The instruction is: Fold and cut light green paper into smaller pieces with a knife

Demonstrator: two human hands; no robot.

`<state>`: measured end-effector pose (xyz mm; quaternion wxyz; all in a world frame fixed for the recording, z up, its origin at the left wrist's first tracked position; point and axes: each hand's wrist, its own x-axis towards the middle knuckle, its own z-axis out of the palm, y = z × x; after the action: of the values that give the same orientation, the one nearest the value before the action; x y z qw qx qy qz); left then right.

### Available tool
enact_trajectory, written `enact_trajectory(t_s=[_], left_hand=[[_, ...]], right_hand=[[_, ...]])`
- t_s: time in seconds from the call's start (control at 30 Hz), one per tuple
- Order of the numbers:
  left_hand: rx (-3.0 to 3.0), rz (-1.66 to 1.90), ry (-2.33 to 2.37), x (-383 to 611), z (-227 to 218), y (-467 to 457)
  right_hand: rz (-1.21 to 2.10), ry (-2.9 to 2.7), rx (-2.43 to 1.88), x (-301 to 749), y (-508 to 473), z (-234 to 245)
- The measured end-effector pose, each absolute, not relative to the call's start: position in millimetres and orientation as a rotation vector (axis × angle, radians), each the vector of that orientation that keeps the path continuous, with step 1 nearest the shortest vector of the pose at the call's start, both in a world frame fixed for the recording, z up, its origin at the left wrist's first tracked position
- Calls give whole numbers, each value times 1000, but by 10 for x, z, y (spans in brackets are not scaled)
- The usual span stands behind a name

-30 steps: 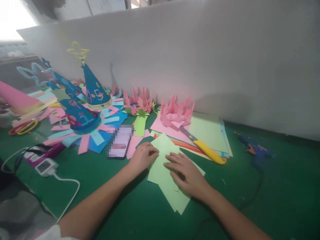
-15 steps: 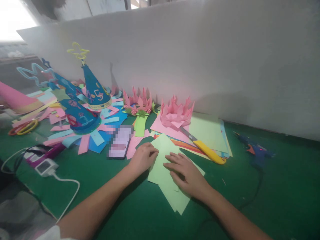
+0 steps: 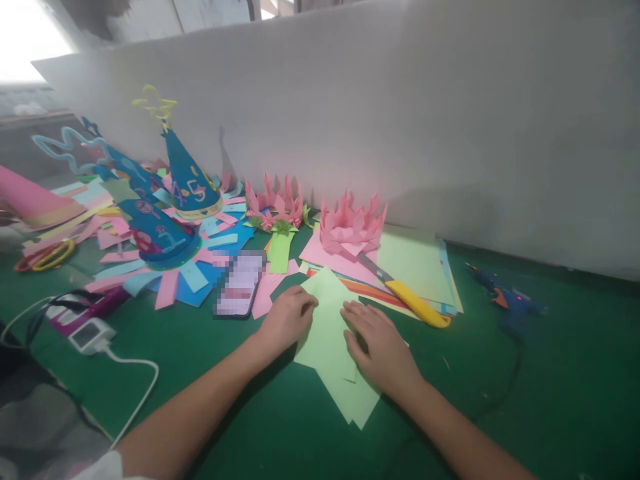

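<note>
Several light green paper pieces (image 3: 327, 347) lie overlapped on the green table in front of me, one corner pointing toward me. At their left edge is my left hand (image 3: 287, 317), its thumb and fingers pinched together on the paper. My right hand (image 3: 377, 343) rests on the right part of the same paper, palm down, with the fingers stretched out and the thumb a little apart. Part of the paper is hidden under it. Just behind the paper lies a yellow-handled utility knife (image 3: 417, 303), its blade pointing back toward a pink paper crown (image 3: 353, 227).
Under the knife sits a stack of coloured paper (image 3: 415, 267). A glue gun (image 3: 515, 300) lies at right, its cord trailing. At left are a phone (image 3: 241, 287), blue cone hats (image 3: 193, 177), a second pink crown (image 3: 275, 203), paper strips, and a white charger (image 3: 93, 333) with its cable.
My right hand has slid to the right across the green paper, uncovering more of its middle. My left hand stays in about the same place.
</note>
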<state>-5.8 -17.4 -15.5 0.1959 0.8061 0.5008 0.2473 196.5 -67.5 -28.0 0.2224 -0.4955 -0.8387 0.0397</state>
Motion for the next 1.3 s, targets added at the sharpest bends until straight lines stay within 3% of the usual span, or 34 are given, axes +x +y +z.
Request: enact_trajectory(t_s=[0.17, 0.67, 1.3], left_hand=[[2244, 847, 1385, -58, -183, -178], [2387, 645, 1437, -30, -199, -184], [2423, 1182, 1085, -98, -167, -168]], right_hand=[[97, -2348, -1384, 1989, -646, -284], [-124, -2320, -1583, 1987, -658, -302], [32, -2370, -1288, 1990, -665, -260]])
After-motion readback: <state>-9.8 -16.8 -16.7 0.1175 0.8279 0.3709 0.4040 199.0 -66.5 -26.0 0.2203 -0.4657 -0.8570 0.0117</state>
